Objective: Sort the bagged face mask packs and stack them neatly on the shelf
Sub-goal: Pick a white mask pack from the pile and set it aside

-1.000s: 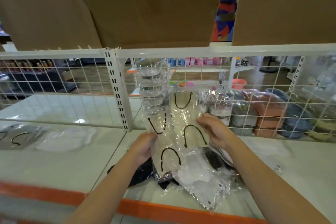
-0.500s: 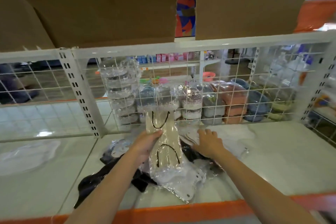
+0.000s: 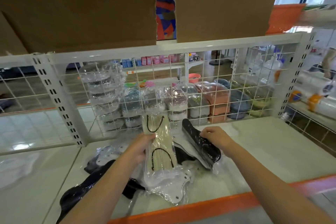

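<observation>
My left hand grips a clear bag of cream face masks with black ear loops and holds it upright over the pile. My right hand pinches the edge of a bagged black mask pack and lifts it tilted off the heap. Under them, on the white shelf, lie more bagged packs: white ones at the front and black ones to the left.
A white wire-mesh back panel closes the shelf behind the pile, with wrapped bowls and containers beyond it. Cardboard boxes sit on the level above. The shelf's front edge is orange. Another clear pack lies far left.
The view has swung left to right. My right hand let go of the cream pack, reached down into the pile and lifted a black pack. My left hand kept the cream pack upright.
</observation>
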Available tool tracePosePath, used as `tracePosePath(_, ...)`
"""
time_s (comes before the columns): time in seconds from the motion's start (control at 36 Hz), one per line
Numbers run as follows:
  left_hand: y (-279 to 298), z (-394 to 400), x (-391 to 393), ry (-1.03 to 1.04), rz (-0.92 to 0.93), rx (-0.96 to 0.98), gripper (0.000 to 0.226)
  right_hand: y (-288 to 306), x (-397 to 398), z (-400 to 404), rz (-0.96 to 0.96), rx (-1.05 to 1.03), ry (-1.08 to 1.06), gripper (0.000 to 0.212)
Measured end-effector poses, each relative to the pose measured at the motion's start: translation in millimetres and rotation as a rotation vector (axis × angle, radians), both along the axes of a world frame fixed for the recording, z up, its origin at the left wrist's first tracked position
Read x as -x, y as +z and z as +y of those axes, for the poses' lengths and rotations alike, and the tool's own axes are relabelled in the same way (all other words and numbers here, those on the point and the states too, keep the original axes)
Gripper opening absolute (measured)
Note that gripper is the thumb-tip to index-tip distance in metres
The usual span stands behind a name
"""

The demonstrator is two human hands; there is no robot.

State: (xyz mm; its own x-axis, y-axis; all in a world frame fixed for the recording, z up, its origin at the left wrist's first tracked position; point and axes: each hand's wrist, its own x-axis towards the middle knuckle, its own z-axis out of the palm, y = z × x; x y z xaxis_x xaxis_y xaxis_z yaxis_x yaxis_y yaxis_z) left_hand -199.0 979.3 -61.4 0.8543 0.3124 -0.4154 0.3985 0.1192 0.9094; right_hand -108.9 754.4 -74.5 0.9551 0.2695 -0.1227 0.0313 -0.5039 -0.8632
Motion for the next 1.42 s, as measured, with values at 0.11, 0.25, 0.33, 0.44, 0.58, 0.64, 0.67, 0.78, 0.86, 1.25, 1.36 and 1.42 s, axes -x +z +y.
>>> tracePosePath(0.11, 2.8, -1.3, 3.5, 0.004, -0.001, -0.001, 0.031, -0.2, -1.0, -4.5, -0.032, -0.06, -0.081, 0.02)
tracePosePath(0.25, 5.8, -1.4, 7.6, 0.025, -0.033, 0.024, 0.024, -0.2, 1.1, -3.9, -0.325, 0.151, -0.135, 0.011)
tracePosePath(0.33, 8.5, -2.3, 9.9, 0.032, -0.037, 0.034, 0.025, 3.1, 13.3, 1.4, -0.228, 0.29, 0.234, 0.021)
tracePosePath(0.44, 6.2, -0.2, 9.2, 0.04, -0.013, 0.033, 0.019, -7.6, 21.6, 8.6, -0.022, 0.393, 0.477, 0.034)
tracePosePath(0.58, 7.3, -4.6, 9.6, 0.043, -0.035, 0.067, 0.014, -42.0, -8.5, 4.3, -0.134, 0.454, 0.173, 0.028)
tracePosePath(0.64, 11.0, -9.2, 10.8, 0.052, -0.038, 0.059, 0.012, -53.5, -20.8, -2.8, -0.138, 0.559, 0.114, 0.042)
tracePosePath(0.67, 11.6, -11.2, 10.6, 0.055, -0.035, 0.052, 0.012, -60.4, -27.4, -7.0, -0.138, 0.621, 0.104, 0.048)
tracePosePath(0.78, 14.7, -18.4, 8.2, 0.037, -0.006, 0.043, 0.013, -73.2, -39.2, -18.5, -0.148, 0.726, 0.074, 0.062)
tracePosePath(0.86, 15.0, -22.3, 5.8, 0.022, 0.023, 0.018, 0.011, -71.6, -36.9, -22.5, -0.122, 0.743, 0.107, 0.07)
tracePosePath(1.25, 14.1, -33.4, -5.0, -0.025, 0.021, 0.044, 0.011, -45.4, -34.0, -19.8, -0.232, 0.736, -0.071, 0.031)
tracePosePath(1.36, 12.4, -34.2, -6.6, -0.034, 0.022, 0.028, 0.011, -10.7, -28.6, -22.9, 0.267, -0.476, -0.233, 0.03)
tracePosePath(1.42, 12.0, -34.8, -6.4, -0.025, 0.02, 0.031, 0.017, 7.1, -22.0, -23.2, 0.335, -0.759, -0.138, 0.028)
